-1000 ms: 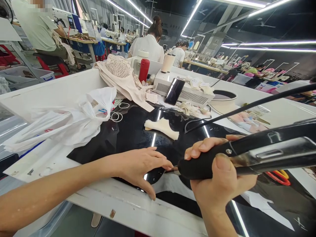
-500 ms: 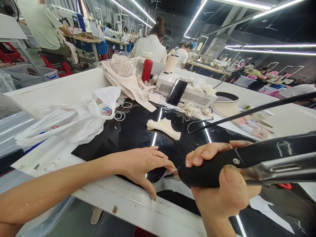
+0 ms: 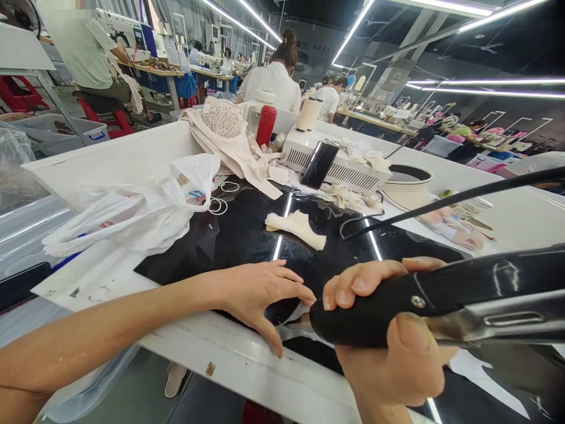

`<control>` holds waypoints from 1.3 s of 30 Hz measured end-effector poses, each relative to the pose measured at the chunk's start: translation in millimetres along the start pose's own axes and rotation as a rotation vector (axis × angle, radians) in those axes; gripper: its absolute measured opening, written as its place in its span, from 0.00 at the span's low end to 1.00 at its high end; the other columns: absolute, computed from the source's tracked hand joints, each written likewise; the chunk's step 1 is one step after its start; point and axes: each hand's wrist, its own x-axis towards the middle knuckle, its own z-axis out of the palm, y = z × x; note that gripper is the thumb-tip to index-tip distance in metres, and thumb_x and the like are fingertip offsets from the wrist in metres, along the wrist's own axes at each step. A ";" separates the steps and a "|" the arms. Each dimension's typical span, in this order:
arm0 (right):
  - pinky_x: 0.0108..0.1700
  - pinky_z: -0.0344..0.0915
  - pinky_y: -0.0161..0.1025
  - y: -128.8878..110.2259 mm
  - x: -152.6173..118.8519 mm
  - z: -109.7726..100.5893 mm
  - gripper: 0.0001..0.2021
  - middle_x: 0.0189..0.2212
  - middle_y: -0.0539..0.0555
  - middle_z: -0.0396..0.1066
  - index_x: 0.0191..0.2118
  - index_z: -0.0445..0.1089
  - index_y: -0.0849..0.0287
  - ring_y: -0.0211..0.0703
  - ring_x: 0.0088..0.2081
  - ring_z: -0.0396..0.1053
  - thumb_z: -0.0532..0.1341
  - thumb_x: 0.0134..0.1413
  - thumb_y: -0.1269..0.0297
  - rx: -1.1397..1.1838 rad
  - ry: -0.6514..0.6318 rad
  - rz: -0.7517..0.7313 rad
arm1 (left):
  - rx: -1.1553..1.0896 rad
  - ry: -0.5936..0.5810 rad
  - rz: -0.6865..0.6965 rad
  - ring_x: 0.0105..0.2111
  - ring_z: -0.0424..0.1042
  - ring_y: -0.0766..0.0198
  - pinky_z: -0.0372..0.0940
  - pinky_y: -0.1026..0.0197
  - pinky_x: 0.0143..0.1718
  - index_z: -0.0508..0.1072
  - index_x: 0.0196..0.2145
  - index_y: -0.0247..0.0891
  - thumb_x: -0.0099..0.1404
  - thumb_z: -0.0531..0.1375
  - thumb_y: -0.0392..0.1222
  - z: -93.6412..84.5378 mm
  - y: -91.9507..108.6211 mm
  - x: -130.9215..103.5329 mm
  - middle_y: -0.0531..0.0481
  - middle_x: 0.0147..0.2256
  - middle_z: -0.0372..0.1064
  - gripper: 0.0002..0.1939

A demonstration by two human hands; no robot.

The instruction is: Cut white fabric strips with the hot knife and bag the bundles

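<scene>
Right hand clasping tool, fingers wrapping handle, likely best hold; left hand holding thumb, fingers apart. Tool probably feeling stiff, heavy.

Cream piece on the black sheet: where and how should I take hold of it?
Pinch the cream piece by its narrower right end, probably best from the near side, where the left hand is spread: the piece narrows past the notch in its far edge. The right hand grips the black-handled tool.
</scene>
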 end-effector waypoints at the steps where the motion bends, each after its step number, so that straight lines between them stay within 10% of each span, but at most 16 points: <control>1: 0.20 0.66 0.37 1.0 -1.2 0.5 0.19 0.26 0.46 0.69 0.46 0.66 0.55 0.38 0.21 0.65 0.70 0.51 0.61 0.003 -0.006 0.003 | 0.005 0.002 0.000 0.66 0.59 0.48 0.40 0.36 0.70 0.65 0.61 0.43 0.55 0.73 0.52 0.1 -0.1 0.0 0.42 0.60 0.67 0.39; 9: 0.21 0.66 0.37 4.0 -1.1 0.0 0.17 0.27 0.47 0.69 0.46 0.67 0.55 0.38 0.22 0.65 0.69 0.52 0.63 -0.010 -0.038 0.000 | -0.002 0.011 -0.008 0.65 0.60 0.48 0.39 0.35 0.70 0.65 0.60 0.43 0.56 0.73 0.52 1.1 1.0 -0.5 0.42 0.60 0.67 0.38; 19: 0.19 0.66 0.37 -14.8 20.0 -23.0 0.17 0.24 0.44 0.69 0.42 0.67 0.55 0.38 0.21 0.63 0.68 0.44 0.64 -0.190 0.127 -0.035 | 0.185 0.074 0.089 0.63 0.61 0.52 0.49 0.43 0.69 0.74 0.37 0.41 0.70 0.62 0.43 -13.3 -0.9 -11.1 0.44 0.62 0.64 0.05; 30: 0.23 0.69 0.38 -7.9 18.4 -27.5 0.17 0.27 0.46 0.71 0.45 0.66 0.55 0.38 0.23 0.67 0.69 0.49 0.65 -0.192 0.112 -0.072 | 0.529 0.324 -0.156 0.59 0.66 0.55 0.46 0.38 0.69 0.74 0.42 0.39 0.75 0.53 0.35 -20.2 -25.0 -17.8 0.45 0.56 0.69 0.10; 39: 0.26 0.69 0.39 7.4 19.0 -22.8 0.17 0.29 0.45 0.71 0.48 0.64 0.54 0.37 0.25 0.69 0.69 0.55 0.65 -0.168 0.092 -0.087 | 0.140 0.258 -0.167 0.56 0.66 0.55 0.53 0.45 0.67 0.70 0.56 0.41 0.66 0.66 0.46 7.0 8.2 -6.0 0.45 0.55 0.69 0.23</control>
